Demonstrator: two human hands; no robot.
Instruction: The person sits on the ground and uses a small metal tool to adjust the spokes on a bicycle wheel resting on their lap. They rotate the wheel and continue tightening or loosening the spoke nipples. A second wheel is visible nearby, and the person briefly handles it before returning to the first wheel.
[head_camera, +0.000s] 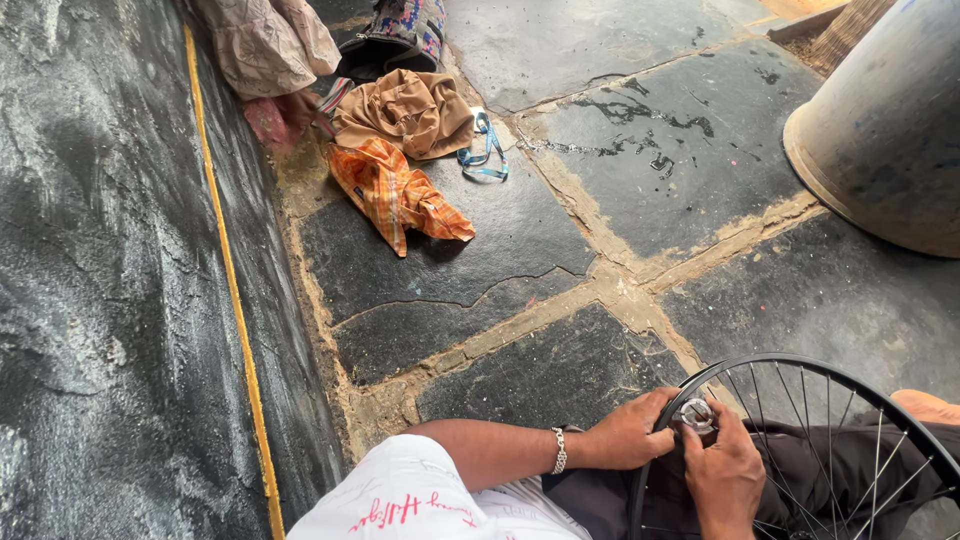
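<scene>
Left hand (628, 432) curled around black wheel rim (800, 365) at its near-left edge, fingers closed on it. Right hand (725, 472) pinched small silvery round part (697, 414) against rim, thumb and fingers shut on it. Wheel lay across person's lap at lower right, spokes (830, 440) fanning inward. Metal bracelet (560, 451) sat on left wrist. Orange checked cloth (395, 190) and brown cloth (405, 110) lay well apart on stone slab floor (520, 370). Blue strap (484, 150) just beside them. Grey drum (885, 130) stood upper right.
</scene>
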